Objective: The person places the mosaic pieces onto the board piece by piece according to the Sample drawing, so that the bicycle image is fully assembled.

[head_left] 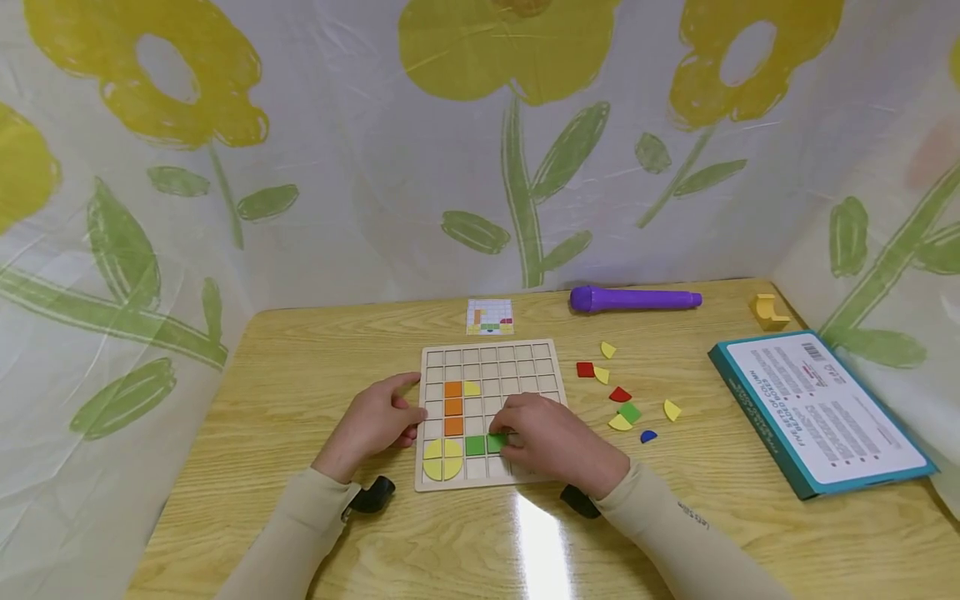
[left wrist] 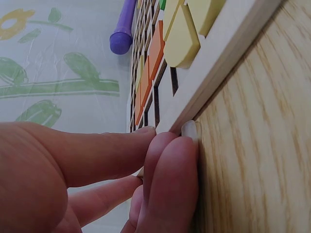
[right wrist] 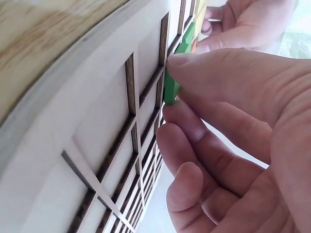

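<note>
A wooden grid board (head_left: 517, 367) lies on the table. My left hand (head_left: 378, 417) grips its left edge, thumb on the rim and fingertips low against the side. Between thumb and fingers my right hand (head_left: 547, 433) pinches a green square tile (right wrist: 171, 90), held at a cell beside another green square (head_left: 475, 446). Three orange squares (head_left: 453, 407) form a column in the board. A single yellow quarter-circle (head_left: 471, 388) sits right of the top one. Below the column, several yellow quarter-circles (head_left: 433, 468) make a full disc. The right hand hides part of the board's lower right.
Loose pieces lie right of the board, among them a red square (head_left: 585, 369), a green square (head_left: 629, 412) and a blue half-circle (head_left: 648, 436). A pattern card (head_left: 490, 305) and purple microphone (head_left: 637, 299) lie behind. At right are a teal-edged box (head_left: 825, 412) and a yellow holder (head_left: 768, 312).
</note>
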### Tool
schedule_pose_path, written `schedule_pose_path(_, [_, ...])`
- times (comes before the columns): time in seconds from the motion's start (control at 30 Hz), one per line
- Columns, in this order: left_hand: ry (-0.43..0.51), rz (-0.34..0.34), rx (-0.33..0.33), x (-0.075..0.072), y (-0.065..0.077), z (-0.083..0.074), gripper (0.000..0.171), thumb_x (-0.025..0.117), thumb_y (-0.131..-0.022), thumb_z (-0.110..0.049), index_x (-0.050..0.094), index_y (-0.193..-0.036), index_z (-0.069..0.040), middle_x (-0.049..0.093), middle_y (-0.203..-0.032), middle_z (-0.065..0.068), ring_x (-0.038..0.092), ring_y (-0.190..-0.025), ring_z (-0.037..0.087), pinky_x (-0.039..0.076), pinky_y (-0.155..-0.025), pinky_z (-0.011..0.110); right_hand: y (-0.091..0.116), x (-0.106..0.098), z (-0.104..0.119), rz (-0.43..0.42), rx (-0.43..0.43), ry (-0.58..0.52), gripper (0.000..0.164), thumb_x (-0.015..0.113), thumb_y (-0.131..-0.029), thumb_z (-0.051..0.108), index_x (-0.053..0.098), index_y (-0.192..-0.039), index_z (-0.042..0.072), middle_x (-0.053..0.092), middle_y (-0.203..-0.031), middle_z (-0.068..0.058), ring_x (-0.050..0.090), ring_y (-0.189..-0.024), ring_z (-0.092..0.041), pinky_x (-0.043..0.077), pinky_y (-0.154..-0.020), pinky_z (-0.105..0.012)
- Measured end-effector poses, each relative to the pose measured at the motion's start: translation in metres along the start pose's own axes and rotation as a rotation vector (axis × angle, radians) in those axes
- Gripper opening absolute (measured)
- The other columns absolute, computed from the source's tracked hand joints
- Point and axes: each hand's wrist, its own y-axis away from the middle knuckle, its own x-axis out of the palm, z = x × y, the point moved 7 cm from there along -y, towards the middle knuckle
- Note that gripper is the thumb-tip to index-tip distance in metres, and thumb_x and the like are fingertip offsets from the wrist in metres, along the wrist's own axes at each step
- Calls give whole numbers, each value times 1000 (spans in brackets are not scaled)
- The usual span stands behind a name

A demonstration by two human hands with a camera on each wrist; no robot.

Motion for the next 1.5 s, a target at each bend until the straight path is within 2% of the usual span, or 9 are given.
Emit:
schedule_pose_path(0.57, [1,3,4,1,0,-2,68,74,-101,-10,47,-164,-15,67,-99,13,69,-67,18,62,-63,30,2,0,2,10,-8,21,15,85,-89,10,83,-104,13,72,-95,3,63,-87,-10,59,-82,-30])
schedule_pose_path(0.73, [1,5,0,0,-1,-2,69,74,-101,-11,47,-164,-15,67,-101,13,69,-68,18,62,-64,30,2,-2,2,0,-9,20,13,84,-90,10,84,-103,13,72,-94,3,61,-85,-9,58,-80,-28])
schedule_pose_path(0.87, [1,6,-2,0,-2,-2,69,74,-101,-11,46,-164,-15,67,-101,13,69,-68,18,62,-64,30,5,-6,-2,-11,14,22,14,81,-92,10,84,-105,13,74,-97,3,66,-90,-11,60,-83,-30])
schedule_pose_path(1.0, [5,9,-3,0,-3,-1,69,75,-101,-11,47,-164,-16,67,-100,13,69,-68,18,62,-64,30,17,-15,-18,-7,90,23,16,82,-94,16,84,-109,14,76,-104,4,69,-98,-13,62,-89,-34])
schedule_pose_path(1.1, [4,8,-4,1,-3,-1,68,75,-101,-11,47,-164,-16,67,-100,12,69,-68,18,62,-65,30,32,-23,-35,1,166,9,19,84,-95,20,83,-112,13,75,-106,4,68,-98,-12,62,-89,-34])
schedule_pose_path(1.33, [7,10,-16,1,-2,0,69,74,-102,-13,46,-164,-17,67,-101,13,69,-69,19,62,-65,31,71,-49,-79,-42,278,31,18,83,-95,14,82,-112,10,77,-107,0,71,-99,-15,64,-91,-40])
schedule_pose_path(1.5, [9,9,-17,1,-2,0,68,74,-102,-12,47,-164,-17,67,-102,14,69,-69,19,62,-64,31,92,-63,-105,-51,379,18,17,82,-96,13,81,-113,10,76,-106,-1,70,-98,-19,63,-91,-46])
